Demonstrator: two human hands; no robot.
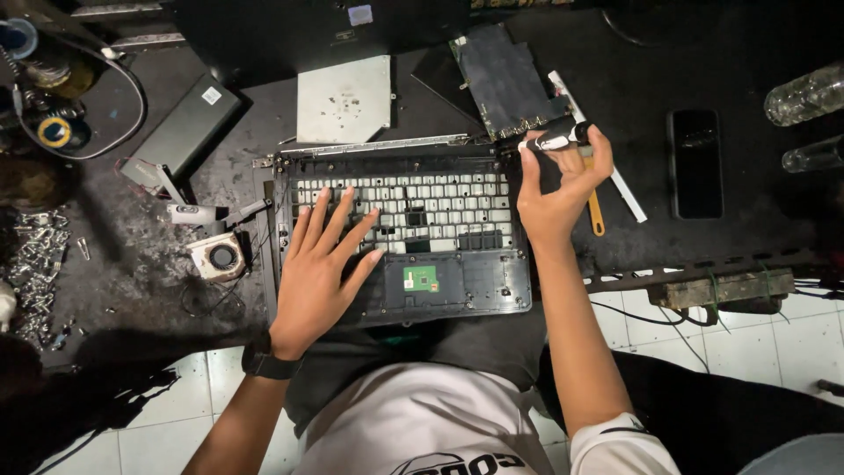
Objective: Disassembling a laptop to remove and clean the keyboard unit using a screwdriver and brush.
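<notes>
Head view: left hand (321, 273) flat, fingers spread on stripped laptop keyboard frame (404, 233); right hand (554, 189) grip closed round black-white tool (556, 138).

bottle (807, 93) cut by right edge, keyboard (413, 207) partly under left hand (318, 273)

My only view: head camera, worn on person, looking almost straight down. Desk (668, 70) fills upper frame, far edge toward top. Laptop shell (404, 233) sits centre, close, at arm's length. Forearms enter from bottom; lap and tiled floor (774, 343) show at lower edge. No second view to compare.
</notes>
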